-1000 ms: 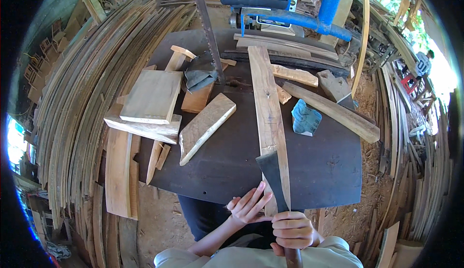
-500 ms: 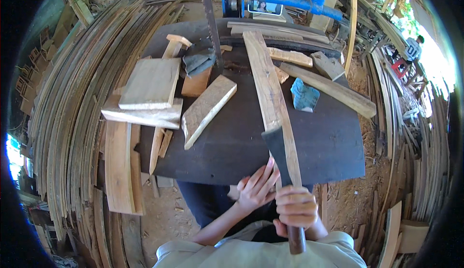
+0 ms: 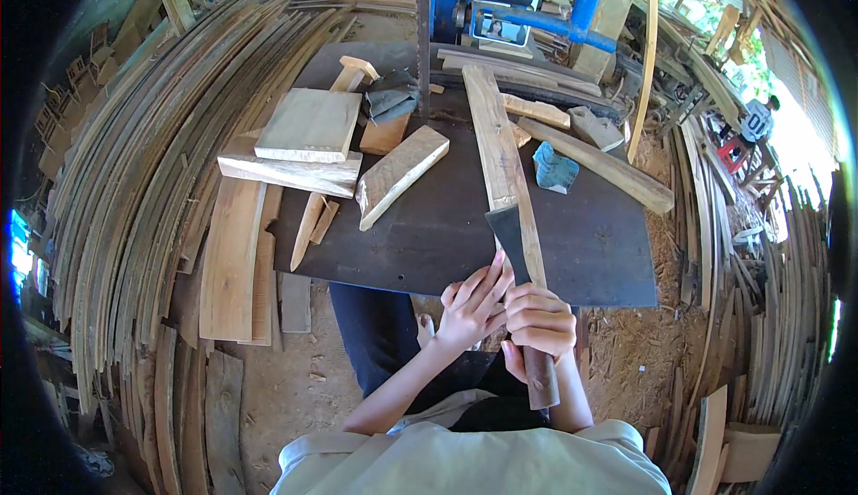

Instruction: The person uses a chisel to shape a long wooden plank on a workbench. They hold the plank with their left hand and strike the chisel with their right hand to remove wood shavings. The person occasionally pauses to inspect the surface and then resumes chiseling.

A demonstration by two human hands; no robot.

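My right hand (image 3: 541, 321) is wrapped around the round wooden handle of a machete (image 3: 511, 236) with a dark blade that widens toward its squared tip. The blade lies along a long wooden strip (image 3: 494, 142), which slants across the dark tabletop (image 3: 429, 240) toward me. Close beside, my left hand (image 3: 475, 306) holds the strip's near part from the left side, its fingertips just left of the blade. The left thumb and the strip's near end are hidden behind the hands.
On the tabletop's left lie stacked boards (image 3: 308, 126) and a thick wood block (image 3: 404, 173). A blue rag (image 3: 555, 168) and a long stick (image 3: 594, 163) lie right of the strip. An upright saw blade (image 3: 423, 39) stands behind. Planks (image 3: 170, 129) line the left side; a person (image 3: 758, 121) sits far right.
My view has shifted, so the table sits higher in the picture. Both hands keep their holds, and the machete's blade still rests along the strip at about the same place.
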